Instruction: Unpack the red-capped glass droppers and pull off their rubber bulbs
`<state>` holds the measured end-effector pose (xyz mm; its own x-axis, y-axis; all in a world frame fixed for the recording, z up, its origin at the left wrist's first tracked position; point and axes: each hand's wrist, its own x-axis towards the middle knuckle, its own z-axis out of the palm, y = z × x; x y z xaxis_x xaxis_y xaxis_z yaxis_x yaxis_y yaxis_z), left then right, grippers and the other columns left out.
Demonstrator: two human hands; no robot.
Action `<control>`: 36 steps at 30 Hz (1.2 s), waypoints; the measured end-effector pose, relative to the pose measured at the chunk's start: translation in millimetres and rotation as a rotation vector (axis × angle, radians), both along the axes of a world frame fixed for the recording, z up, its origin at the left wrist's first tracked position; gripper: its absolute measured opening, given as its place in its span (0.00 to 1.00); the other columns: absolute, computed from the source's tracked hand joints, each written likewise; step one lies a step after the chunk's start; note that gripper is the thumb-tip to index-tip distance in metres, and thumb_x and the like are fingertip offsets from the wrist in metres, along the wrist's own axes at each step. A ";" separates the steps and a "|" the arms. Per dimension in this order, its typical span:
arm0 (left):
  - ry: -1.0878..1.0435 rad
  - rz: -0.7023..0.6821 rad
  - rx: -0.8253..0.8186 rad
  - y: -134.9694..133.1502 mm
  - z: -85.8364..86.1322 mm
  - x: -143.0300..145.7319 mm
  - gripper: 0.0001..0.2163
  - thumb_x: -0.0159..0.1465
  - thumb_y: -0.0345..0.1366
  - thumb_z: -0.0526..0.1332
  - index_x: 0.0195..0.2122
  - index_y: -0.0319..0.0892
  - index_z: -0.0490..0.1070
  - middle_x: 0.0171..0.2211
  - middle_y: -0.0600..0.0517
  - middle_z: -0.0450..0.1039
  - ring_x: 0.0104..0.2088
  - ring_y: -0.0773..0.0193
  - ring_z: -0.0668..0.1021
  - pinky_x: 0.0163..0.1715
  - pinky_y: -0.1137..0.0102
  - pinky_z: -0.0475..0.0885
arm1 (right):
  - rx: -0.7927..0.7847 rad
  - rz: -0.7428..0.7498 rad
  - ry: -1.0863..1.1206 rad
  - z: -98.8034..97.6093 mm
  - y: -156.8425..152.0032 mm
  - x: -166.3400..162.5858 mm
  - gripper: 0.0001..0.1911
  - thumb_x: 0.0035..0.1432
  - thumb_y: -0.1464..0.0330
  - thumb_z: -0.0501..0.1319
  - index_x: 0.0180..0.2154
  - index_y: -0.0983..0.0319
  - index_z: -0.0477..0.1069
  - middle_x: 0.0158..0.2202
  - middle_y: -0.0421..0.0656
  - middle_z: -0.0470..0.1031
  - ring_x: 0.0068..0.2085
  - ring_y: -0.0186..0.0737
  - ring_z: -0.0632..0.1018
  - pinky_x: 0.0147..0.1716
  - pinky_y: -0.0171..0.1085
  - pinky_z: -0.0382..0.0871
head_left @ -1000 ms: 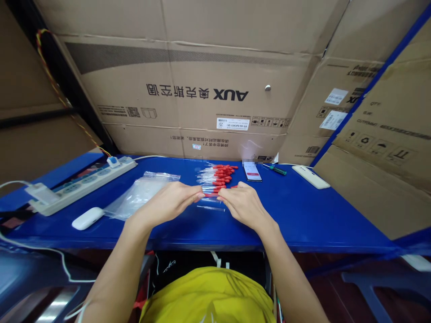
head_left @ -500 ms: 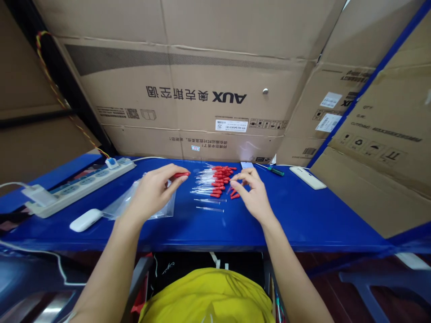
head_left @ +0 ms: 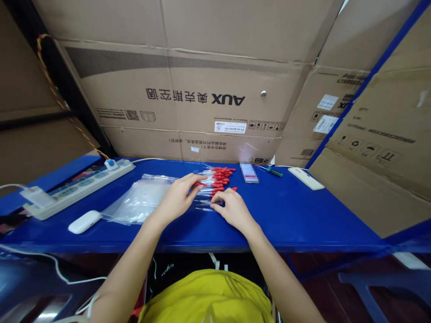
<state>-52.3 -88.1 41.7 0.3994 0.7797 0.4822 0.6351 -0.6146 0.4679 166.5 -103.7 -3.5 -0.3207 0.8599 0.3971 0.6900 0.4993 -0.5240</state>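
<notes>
My left hand (head_left: 182, 196) is closed at the left of the pile, with a red rubber bulb (head_left: 201, 183) pinched between thumb and fingers. My right hand (head_left: 233, 209) is at the pile's near right side, thumb and forefinger closed on the end of a thin clear tube. Another clear tube (head_left: 203, 209) lies on the table just left of those fingertips. Beyond both hands is a row of clear droppers with red bulbs (head_left: 221, 175), their bulbs pointing right. My left fingers cover part of the row; loose red bulbs by my right hand are mostly hidden.
Clear plastic bags (head_left: 139, 202) lie left of my left hand on the blue table (head_left: 286, 215). A white case (head_left: 85, 222) and a power strip (head_left: 81, 186) are farther left. At the back right are a phone (head_left: 249, 172), a green-handled screwdriver (head_left: 274, 172) and a white oblong device (head_left: 306, 178).
My left hand has moved right, toward the droppers, still with the red bulb. My right hand has come left and nearer, from the loose bulbs to the clear tubes, uncovering the phone.
</notes>
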 end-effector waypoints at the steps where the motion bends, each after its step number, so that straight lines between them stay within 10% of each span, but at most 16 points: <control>1: -0.018 0.033 -0.028 0.7 -2.5 2.3 0.11 0.73 0.40 0.57 0.52 0.44 0.74 0.43 0.49 0.80 0.40 0.60 0.80 0.42 0.67 0.72 | 0.032 -0.019 -0.042 -0.7 -0.6 -0.7 0.03 0.61 0.70 0.72 0.35 0.56 0.79 0.37 0.42 0.82 0.43 0.44 0.78 0.43 0.40 0.70; 11: -0.064 0.108 -0.081 2.6 -23.5 28.8 0.03 0.64 0.30 0.64 0.39 0.43 0.75 0.34 0.52 0.79 0.35 0.61 0.80 0.38 0.68 0.71 | 0.079 -0.104 0.068 -0.9 2.3 -0.5 0.03 0.65 0.66 0.67 0.40 0.57 0.77 0.36 0.42 0.81 0.40 0.44 0.77 0.41 0.40 0.70; 22: 0.062 -0.085 0.227 -4.9 -31.0 39.7 0.12 0.70 0.30 0.62 0.53 0.45 0.74 0.46 0.48 0.80 0.49 0.57 0.79 0.50 0.63 0.75 | -0.113 -0.025 0.486 11.7 6.7 10.4 0.08 0.60 0.63 0.66 0.39 0.57 0.71 0.30 0.36 0.81 0.30 0.37 0.79 0.33 0.35 0.69; 36: 0.262 0.121 0.013 7.1 -42.9 28.8 0.08 0.73 0.33 0.58 0.42 0.44 0.77 0.44 0.48 0.81 0.47 0.52 0.77 0.48 0.60 0.73 | -0.204 -0.383 -0.041 1.3 28.2 76.7 0.06 0.62 0.66 0.69 0.42 0.54 0.81 0.36 0.38 0.83 0.38 0.40 0.80 0.36 0.36 0.64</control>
<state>-23.6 -80.9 -1.2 0.4162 0.8237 0.3851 0.8024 -0.5320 0.2705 243.2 -75.5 -2.2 0.0247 0.9795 0.2001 0.8278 0.0922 -0.5534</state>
